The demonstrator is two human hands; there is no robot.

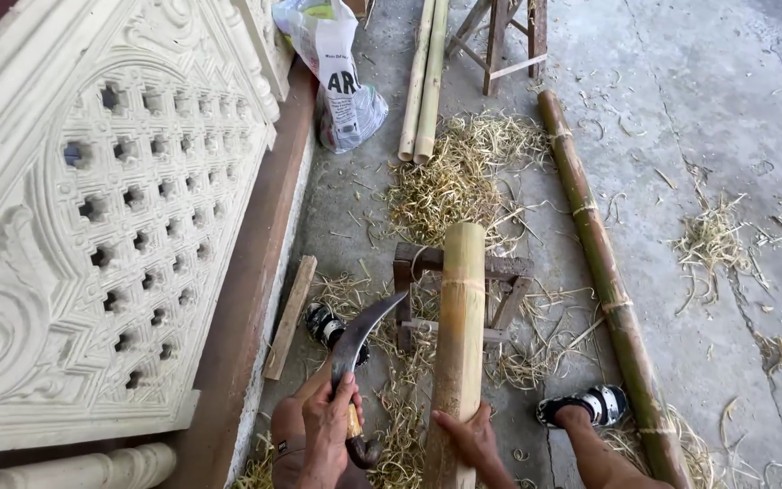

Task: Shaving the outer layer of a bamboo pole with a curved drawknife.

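At bottom of the head view, left hand (pixel 329 426) was wrapped tight around the handle of a curved knife (pixel 359 349), fingers fully closed on it. Blade was dark, sickle-shaped, arcing up and right, tip almost at the peeled bamboo pole (pixel 460 335), whether touching I couldn't tell. Right hand (pixel 469 438) sat on the near end of that pole, fingers curled round its right side, thumb across the front, a loose clamp, not a full fist.

Pole was pale yellow, skin stripped, running away from the person, far end propped on a small wooden stand (pixel 505 281). Right foot in a black-and-white sandal (pixel 590 405) was planted right of the pole, just beside a long green-brown bamboo culm (pixel 597 263) lying on the concrete floor (pixel 726 109). Another sandal (pixel 326 324) showed left of the stand, partly behind the blade. A short wood plank (pixel 290 317) lay along the wall base beside it.

Bamboo shavings (pixel 450 181) were heaped under and beyond the stand, with thinner scatter off to the right.

Left side: a carved cream lattice panel (pixel 110 208) filled the frame edge.

Farther out: two slim pale bamboo poles (pixel 424 81) lay side by side, a white plastic bag (pixel 341 81) against the wall left of them, and the legs of a wooden trestle (pixel 500 41) at top.
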